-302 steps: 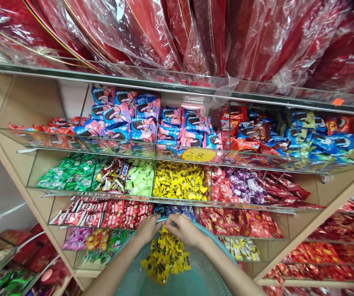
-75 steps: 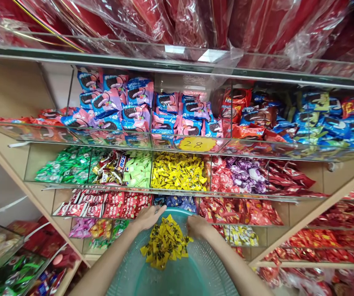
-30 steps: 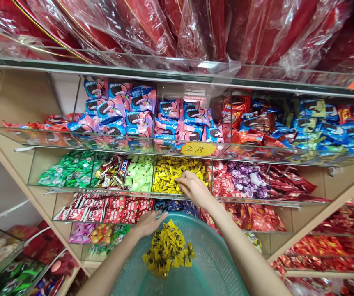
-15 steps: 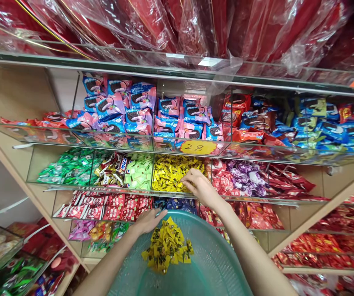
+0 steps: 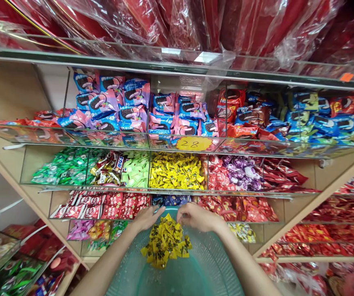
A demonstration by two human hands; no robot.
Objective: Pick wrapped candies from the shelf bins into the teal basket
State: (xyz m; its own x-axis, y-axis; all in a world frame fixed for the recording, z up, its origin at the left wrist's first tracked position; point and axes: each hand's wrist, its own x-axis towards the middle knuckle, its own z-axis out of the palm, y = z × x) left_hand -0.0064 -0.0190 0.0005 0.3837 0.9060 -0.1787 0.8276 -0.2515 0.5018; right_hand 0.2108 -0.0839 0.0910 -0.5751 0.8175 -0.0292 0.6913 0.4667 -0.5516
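A green plastic basket [image 5: 208, 259] with perforated sides is in front of me at the bottom of the view. Inside it lies a heap of yellow-wrapped candies [image 5: 168, 240]. My left hand [image 5: 148, 218] is closed on the basket's left far rim, thumb along the edge. Over the far rim, just right of the heap, my right hand [image 5: 195, 216] has its fingers curled together; what they hold, if anything, is hidden. Beyond both hands, a shelf compartment holds more yellow candies [image 5: 177, 170].
Glass-fronted shelves [image 5: 177, 190] surround the compartment. Green-wrapped sweets [image 5: 63, 166] lie left, purple ones [image 5: 241, 170] right. Blue and pink cookie packs [image 5: 103, 105] fill the shelf above, with a yellow price tag [image 5: 194, 143]. Wrapped red items [image 5: 189, 24] hang over the top ledge.
My right hand has come down and back from the yellow candies on the shelf to the basket's far rim. My left hand stays on the rim. The view has shifted slightly.
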